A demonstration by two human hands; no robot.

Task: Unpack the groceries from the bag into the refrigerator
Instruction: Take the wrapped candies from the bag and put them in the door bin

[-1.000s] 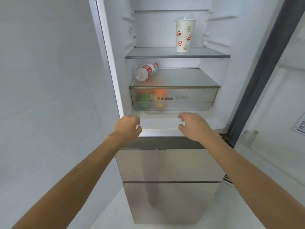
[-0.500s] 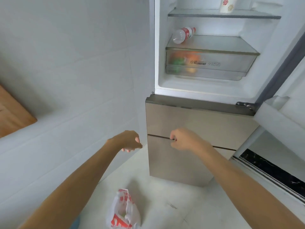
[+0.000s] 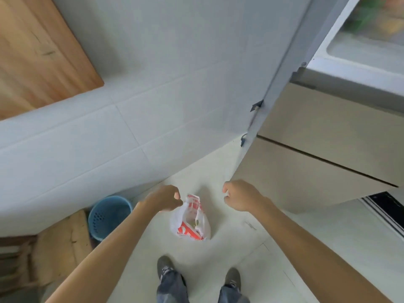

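Observation:
A white and red plastic grocery bag stands on the pale floor, its mouth slack and some contents faintly showing inside. My left hand hovers just left of the bag's top edge, fingers curled in, holding nothing that I can see. My right hand hangs to the right of the bag and apart from it, also curled with nothing in it. The refrigerator fills the upper right. Its beige lower drawers are shut, and its open upper compartment shows a blurred crisper drawer with green and orange produce.
A blue perforated basket stands against the tiled wall left of the bag, beside brown wooden boards. A wooden panel is at the upper left. My two shoes stand just behind the bag.
My view has swung down from the open refrigerator to the floor. Both hands have dropped from the fridge front to just above the bag.

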